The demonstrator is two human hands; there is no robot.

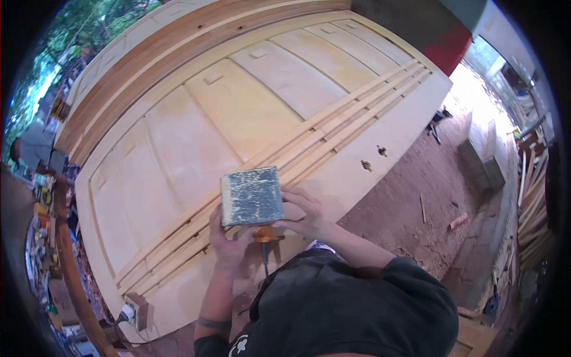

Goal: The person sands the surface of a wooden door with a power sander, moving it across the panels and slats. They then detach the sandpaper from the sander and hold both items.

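Note:
Between my two hands is a square block with a worn, dark, scratched face (251,195) turned up to the camera. My left hand (229,241) grips its lower left edge. At its right side, my right hand (303,212) has its fingers against the edge. An orange tool part (265,235) with a dark cord shows just below the block. Behind the block, long thin wooden strips (345,134) lie diagonally across a large pale panelled wooden board (238,113).
A white plug sits in a wooden socket box (140,312) at the board's lower left corner. Stacked planks (196,35) run along the far side. Two small dark holes (366,166) mark the board's right part. A person (37,147) is at the far left.

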